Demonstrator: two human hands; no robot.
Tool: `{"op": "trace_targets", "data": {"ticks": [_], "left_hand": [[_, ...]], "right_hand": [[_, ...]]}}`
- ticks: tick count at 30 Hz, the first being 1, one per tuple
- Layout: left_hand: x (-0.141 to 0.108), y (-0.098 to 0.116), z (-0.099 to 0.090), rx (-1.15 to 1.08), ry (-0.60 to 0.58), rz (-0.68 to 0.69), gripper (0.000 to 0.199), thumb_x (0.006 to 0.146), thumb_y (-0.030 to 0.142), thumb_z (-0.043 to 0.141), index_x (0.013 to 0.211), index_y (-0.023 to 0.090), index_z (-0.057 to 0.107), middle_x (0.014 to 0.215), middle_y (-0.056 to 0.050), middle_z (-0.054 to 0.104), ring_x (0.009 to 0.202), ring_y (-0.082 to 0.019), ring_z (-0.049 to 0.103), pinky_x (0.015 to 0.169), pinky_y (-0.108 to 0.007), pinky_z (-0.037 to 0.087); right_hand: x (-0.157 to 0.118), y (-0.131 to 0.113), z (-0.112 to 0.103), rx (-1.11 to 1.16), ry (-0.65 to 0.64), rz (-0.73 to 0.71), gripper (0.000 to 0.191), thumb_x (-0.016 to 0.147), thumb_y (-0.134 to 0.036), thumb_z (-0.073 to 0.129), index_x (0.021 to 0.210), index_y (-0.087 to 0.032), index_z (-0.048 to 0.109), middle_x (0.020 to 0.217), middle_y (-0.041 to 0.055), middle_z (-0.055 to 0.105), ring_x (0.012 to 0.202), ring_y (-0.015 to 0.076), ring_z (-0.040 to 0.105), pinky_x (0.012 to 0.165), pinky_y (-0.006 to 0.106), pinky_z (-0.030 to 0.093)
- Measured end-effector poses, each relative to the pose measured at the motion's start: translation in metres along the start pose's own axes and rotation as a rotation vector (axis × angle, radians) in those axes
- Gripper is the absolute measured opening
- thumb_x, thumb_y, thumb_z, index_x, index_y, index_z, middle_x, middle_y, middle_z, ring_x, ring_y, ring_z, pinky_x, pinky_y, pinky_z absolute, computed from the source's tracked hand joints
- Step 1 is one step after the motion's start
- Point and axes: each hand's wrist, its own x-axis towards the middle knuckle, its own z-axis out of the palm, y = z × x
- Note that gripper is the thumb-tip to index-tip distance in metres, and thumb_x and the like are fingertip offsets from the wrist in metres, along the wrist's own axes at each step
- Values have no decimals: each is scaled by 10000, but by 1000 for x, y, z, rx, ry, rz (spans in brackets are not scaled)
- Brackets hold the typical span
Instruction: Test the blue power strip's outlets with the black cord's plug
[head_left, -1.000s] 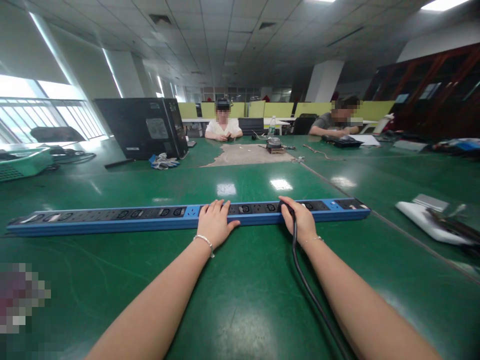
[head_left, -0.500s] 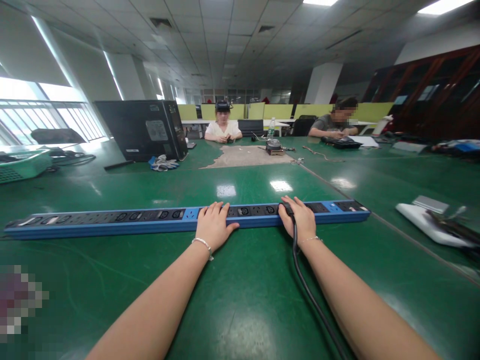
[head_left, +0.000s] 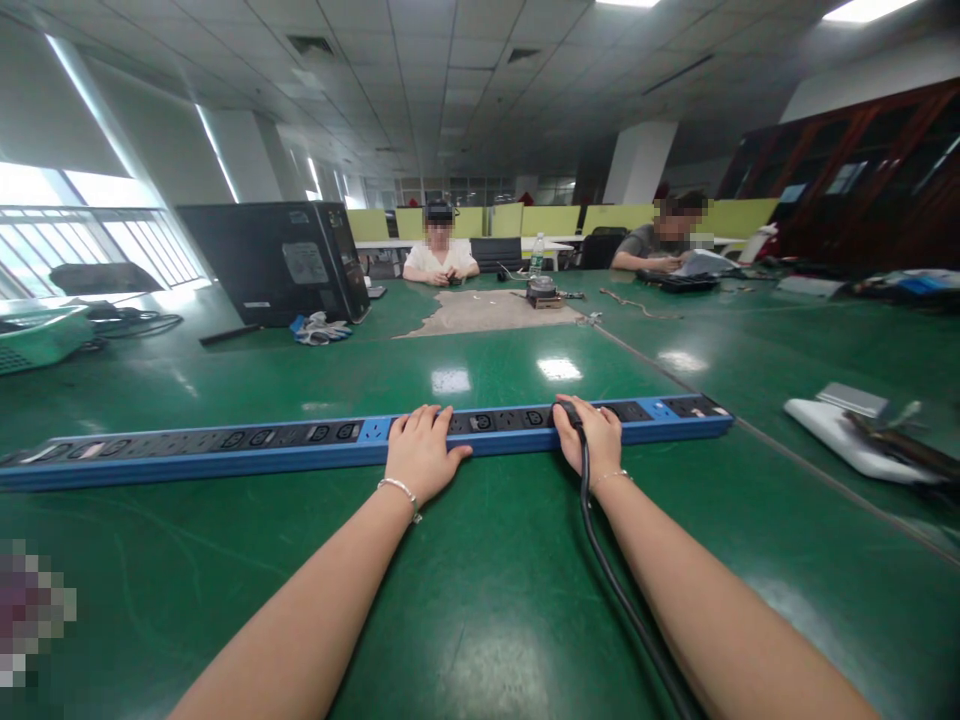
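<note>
A long blue power strip (head_left: 225, 462) with black socket faces lies across the green table. My left hand (head_left: 421, 458) grips it near the middle, fingers over the sockets and thumb along the front side. Farther right, my right hand (head_left: 598, 442) is closed around a black plug (head_left: 568, 411) at the strip's top. The plug's front end is hidden, so I cannot tell how deep it sits in a socket. From it a black power cord (head_left: 600, 555) runs down toward me beside my right forearm.
A black computer case (head_left: 277, 262) and a glove (head_left: 320, 328) are at the back left, near a green basket (head_left: 45, 340). Two people sit across the table. A metal-topped device (head_left: 543, 292) stands mid-table; a white object (head_left: 855, 440) lies at right.
The whole view has shifted slightly, so the strip and both hands appear a little farther left. Both hands keep their places on the strip and plug. The person at right has raised some paper.
</note>
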Motion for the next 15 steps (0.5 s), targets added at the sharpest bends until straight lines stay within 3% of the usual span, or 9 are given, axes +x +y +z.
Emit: {"op": "trace_targets", "data": {"ticks": [4, 7, 12, 15], "left_hand": [[0, 0, 0, -1, 3, 5, 589, 810, 544, 457, 1287, 199, 455, 1314, -113, 513, 1238, -260, 411, 1025, -428, 277], [0, 0, 0, -3, 7, 10, 588, 810, 538, 459, 1288, 196, 452, 1310, -119, 514, 1237, -263, 413, 1024, -431, 276], [0, 0, -1, -9, -3, 11, 584, 808, 534, 461, 1286, 200, 454, 1307, -118, 514, 1235, -268, 413, 1023, -439, 278], [1, 0, -1, -11, 3, 13, 580, 806, 534, 465, 1278, 198, 463, 1302, -119, 518, 1228, -270, 419, 1018, -441, 285]], "right_hand": [[11, 2, -12, 202, 74, 156, 410, 851, -470, 369, 962, -203, 659, 935, 78, 704, 923, 208, 618, 890, 364, 415], [25, 20, -26, 299, 152, 224, 444, 845, -502, 368, 1000, -188, 642, 979, 86, 690, 929, 209, 610, 842, 346, 447], [40, 72, -53, 173, 277, 308, 470, 775, -558, 465, 949, -158, 639, 890, 91, 683, 822, 222, 609, 786, 371, 464], [43, 89, -64, 76, 175, 326, 442, 717, -565, 527, 823, -161, 673, 828, 98, 685, 838, 258, 612, 838, 423, 446]]}}
